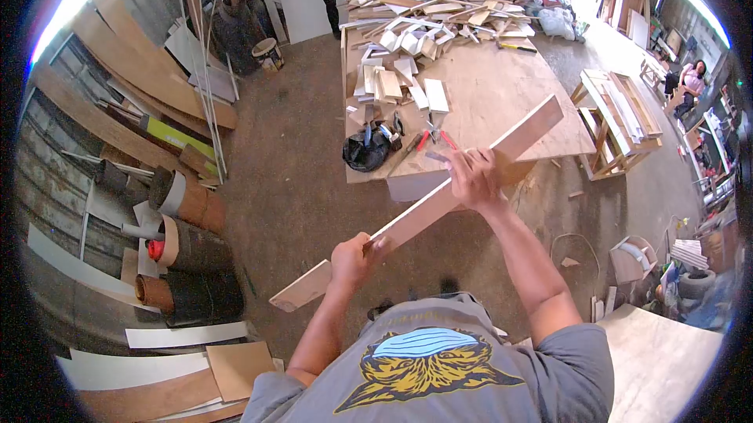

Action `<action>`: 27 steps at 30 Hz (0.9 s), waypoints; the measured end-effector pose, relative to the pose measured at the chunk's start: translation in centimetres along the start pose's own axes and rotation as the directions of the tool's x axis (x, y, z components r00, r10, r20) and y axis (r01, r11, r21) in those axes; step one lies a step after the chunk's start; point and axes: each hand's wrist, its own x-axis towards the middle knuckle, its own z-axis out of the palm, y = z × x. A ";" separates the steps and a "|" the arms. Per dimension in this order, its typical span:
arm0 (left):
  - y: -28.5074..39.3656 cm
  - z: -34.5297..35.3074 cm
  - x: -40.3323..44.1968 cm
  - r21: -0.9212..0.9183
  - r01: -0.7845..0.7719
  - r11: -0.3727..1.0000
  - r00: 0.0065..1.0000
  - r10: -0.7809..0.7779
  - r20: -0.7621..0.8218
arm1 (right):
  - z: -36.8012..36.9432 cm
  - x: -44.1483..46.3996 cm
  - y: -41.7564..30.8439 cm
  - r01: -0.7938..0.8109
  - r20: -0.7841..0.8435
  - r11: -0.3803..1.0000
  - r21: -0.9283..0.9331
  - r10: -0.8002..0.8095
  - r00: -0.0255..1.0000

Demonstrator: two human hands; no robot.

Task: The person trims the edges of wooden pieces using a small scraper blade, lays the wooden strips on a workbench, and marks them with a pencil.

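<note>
A long, narrow wooden board (pixel 422 210) is held slantwise in front of my body, its far end over the table and its near end low on the left. My left hand (pixel 352 260) is wrapped round the lower part of it. Higher up, my right hand (pixel 475 177) grips the board with the fingers curled over its edge. A small flat grey piece (pixel 436 156) shows beside the right fingers; whether they hold it is unclear. On the table just beyond lie pliers with red handles (pixel 424 139) and a black plastic bag (pixel 365 149).
A plywood-topped table (pixel 502 94) carries a heap of wood offcuts (pixel 431 11) and a yellow-handled tool (pixel 516 47). A wooden stand (pixel 620 121) is at right. Rolls (pixel 200 246) and sheets line the left wall. Two other people are farther off, one seated (pixel 690 82).
</note>
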 end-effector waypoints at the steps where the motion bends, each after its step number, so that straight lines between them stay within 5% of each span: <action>1: 0.4 -0.1 0.0 0.029 -0.007 1.000 1.000 0.007 -0.024 | 0.1 0.4 0.2 -0.017 -0.051 0.999 0.032 0.019 0.999; 3: 1.2 -0.2 -0.1 0.088 -0.026 0.996 0.998 0.032 -0.060 | 0.0 0.7 0.5 -0.095 -0.155 0.992 0.087 0.107 0.982; 6: 1.4 0.4 -0.1 0.063 -0.023 0.998 0.996 0.028 -0.088 | -2.2 -0.1 0.0 -0.184 -0.311 0.980 -0.078 0.151 0.938; 14: -0.2 1.6 0.5 0.067 0.066 0.996 0.997 -0.064 -0.033 | -0.9 -5.1 -0.9 -0.456 -0.112 0.890 0.031 0.456 0.883; 17: 0.1 1.2 0.7 0.067 0.056 0.996 0.998 -0.055 -0.008 | 0.5 -5.6 -1.4 -0.431 -0.115 0.902 0.003 0.429 0.896; 20: 0.0 1.0 0.9 0.071 0.044 0.996 0.999 -0.045 0.012 | 0.7 -6.4 -4.2 -0.424 0.122 0.892 -0.156 0.444 0.888; 24: -0.9 0.5 1.2 0.141 0.057 0.988 0.994 -0.069 0.088 | 2.4 -9.3 -7.1 -0.163 0.210 0.961 -0.224 0.211 0.955; 27: -1.2 -0.7 0.8 0.138 0.062 0.989 0.976 -0.089 0.198 | 2.3 -9.2 -5.1 -0.312 0.135 0.904 -0.293 0.362 0.922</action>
